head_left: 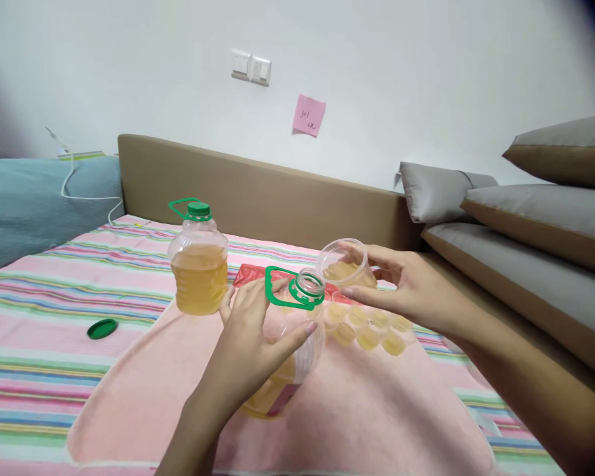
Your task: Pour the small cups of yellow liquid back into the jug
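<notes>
My left hand (250,337) is wrapped round a clear plastic jug (311,344) with a green handle ring and an uncapped mouth. Amber liquid sits low in this jug, which leans a little to the right. In my right hand (411,284) is a clear round plastic bowl (359,277) with some amber liquid in it, tipped towards the jug's mouth. Bowl rim and mouth are close together; whether they touch I cannot tell. Below the bowl stand several small clear cups (368,338) of yellowish liquid. Part of a red plastic thing (250,272) shows behind my left hand.
A second jug (198,281) with a green cap and amber liquid stands at the left. A loose green lid (102,328) lies on the striped sheet (44,357). A pink cloth (357,410) lies beneath the jugs. Grey cushions (540,264) are stacked at the right.
</notes>
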`<state>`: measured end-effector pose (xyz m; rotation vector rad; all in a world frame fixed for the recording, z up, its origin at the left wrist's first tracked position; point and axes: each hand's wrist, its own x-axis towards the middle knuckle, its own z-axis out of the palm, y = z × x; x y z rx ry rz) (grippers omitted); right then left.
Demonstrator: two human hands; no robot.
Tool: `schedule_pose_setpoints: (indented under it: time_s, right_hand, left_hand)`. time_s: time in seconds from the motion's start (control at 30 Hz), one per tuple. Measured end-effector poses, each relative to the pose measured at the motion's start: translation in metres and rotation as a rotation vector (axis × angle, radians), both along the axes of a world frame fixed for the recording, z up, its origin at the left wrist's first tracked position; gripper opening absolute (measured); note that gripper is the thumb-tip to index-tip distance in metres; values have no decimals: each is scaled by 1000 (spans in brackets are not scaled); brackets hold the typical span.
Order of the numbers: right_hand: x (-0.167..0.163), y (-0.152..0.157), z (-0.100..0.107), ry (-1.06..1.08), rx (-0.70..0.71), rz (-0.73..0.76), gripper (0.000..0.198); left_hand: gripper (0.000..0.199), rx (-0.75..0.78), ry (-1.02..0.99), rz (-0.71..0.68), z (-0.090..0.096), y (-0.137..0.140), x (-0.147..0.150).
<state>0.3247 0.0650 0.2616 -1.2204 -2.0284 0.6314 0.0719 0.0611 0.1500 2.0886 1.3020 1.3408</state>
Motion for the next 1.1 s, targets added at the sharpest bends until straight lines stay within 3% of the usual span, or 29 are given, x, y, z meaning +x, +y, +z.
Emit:
schedule_pose_setpoints:
  time_s: [0.9, 1.1]
  right_hand:
    - [2, 3, 17, -241, 139, 3, 29]
    - [3, 4, 19, -279, 169, 5, 34]
  left_hand:
    - [51, 29, -30, -9, -1, 5, 0]
    - [49, 14, -30, 1, 1, 3, 1]
